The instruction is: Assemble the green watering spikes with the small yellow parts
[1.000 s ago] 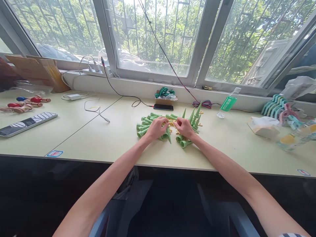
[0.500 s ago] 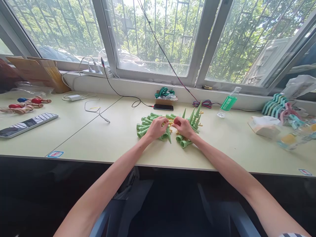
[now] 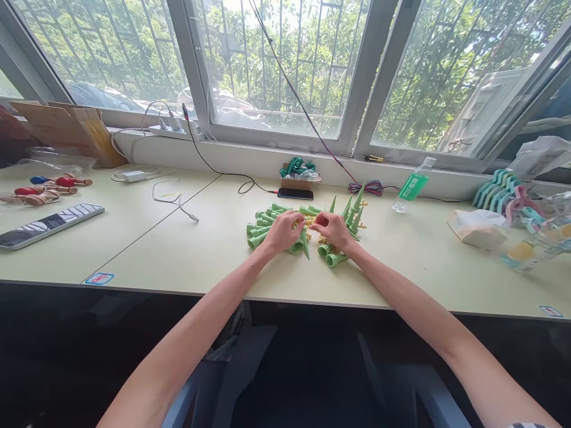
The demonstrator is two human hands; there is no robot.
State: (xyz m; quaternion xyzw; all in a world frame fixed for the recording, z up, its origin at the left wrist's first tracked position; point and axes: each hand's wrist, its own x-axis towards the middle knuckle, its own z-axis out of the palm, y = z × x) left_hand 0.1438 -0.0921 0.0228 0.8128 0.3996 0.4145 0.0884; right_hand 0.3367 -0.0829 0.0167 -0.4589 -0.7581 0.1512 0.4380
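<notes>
A heap of green plastic cone spikes [image 3: 263, 225] lies on the pale desk [image 3: 187, 249], mixed with small yellow pieces [image 3: 308, 222]. My left hand [image 3: 282, 230] is curled over the heap, and one green spike [image 3: 305, 244] points down from under its fingers. My right hand [image 3: 332, 229] is closed in a pinch just to the right, fingertips almost meeting the left hand's over the yellow pieces. What the right hand pinches is too small to name. More spikes [image 3: 354, 211] stand upright behind the right hand.
A black phone [image 3: 295, 193] and a small box of green items [image 3: 298, 171] sit behind the heap. A bottle [image 3: 413, 185] lies at right, with a tissue pack [image 3: 477, 229] and clips [image 3: 497, 187]. A remote [image 3: 49, 223], cables [image 3: 172, 199] and toys [image 3: 57, 181] lie at left.
The two hands have drawn slightly closer together over the heap. Nothing else has moved.
</notes>
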